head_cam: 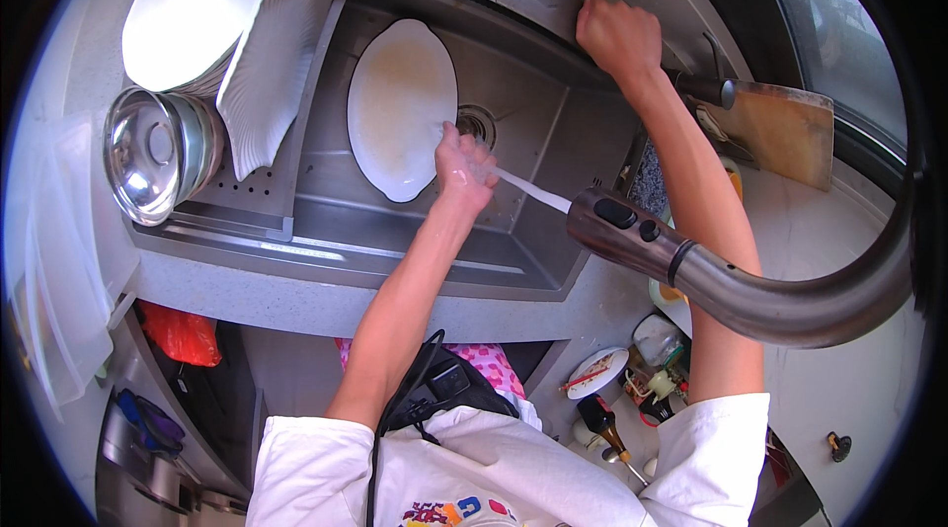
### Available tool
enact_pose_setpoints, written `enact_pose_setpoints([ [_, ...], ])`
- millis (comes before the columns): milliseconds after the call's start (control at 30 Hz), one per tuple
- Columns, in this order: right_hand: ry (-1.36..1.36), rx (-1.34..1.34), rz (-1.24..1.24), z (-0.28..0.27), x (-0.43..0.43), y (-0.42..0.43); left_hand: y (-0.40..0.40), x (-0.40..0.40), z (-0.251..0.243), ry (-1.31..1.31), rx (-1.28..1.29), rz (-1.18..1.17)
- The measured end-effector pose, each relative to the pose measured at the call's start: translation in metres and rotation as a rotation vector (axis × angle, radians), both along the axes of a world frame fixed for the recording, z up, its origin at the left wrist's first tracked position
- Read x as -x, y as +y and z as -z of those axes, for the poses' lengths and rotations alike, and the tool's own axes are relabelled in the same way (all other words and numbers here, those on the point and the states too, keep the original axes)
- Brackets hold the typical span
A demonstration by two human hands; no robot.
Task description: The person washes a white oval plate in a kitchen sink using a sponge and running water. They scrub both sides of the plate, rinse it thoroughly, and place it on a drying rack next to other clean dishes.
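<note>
A white oval dish [404, 108] lies in the stainless-steel sink [511, 71], with some cloudy liquid across its middle. My left hand [466, 164] is at the dish's right edge, its fingers curled in the water stream. Whether those fingers grip the rim cannot be told. The stream comes from the pull-out faucet head [622, 223] on the right. Behind it, my right hand [621, 34] rests at the sink's back right edge, curled; anything within it is hidden. The drain [475, 123] is partly covered by my left hand and the dish.
White plates [194, 12], a ribbed rectangular plate [275, 68] and nested metal bowls [152, 156] occupy the left drainboard. The faucet's curved neck [807, 312] arches over the right side. A cutting board [778, 127] leans by the window; bottles [600, 419] and a small dish [596, 373] stand at lower right.
</note>
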State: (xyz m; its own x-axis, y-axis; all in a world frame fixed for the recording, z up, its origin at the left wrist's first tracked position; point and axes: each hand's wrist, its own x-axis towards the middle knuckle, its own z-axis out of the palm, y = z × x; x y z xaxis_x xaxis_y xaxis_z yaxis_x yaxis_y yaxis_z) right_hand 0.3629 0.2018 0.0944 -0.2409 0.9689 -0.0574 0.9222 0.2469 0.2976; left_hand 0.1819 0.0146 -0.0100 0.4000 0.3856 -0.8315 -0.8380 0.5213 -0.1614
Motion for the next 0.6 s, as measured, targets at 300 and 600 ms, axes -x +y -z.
enact_pose_setpoints([
  [300, 0.037, -0.007, 0.035, 0.003, 0.014, 0.002, -0.022, -0.007, 0.013, 0.108, 0.068, 0.02],
  [600, 0.821, -0.173, 0.348, 0.006, -0.006, -0.19, -0.059, -0.054, -0.023, 0.067, -0.107, 0.156],
])
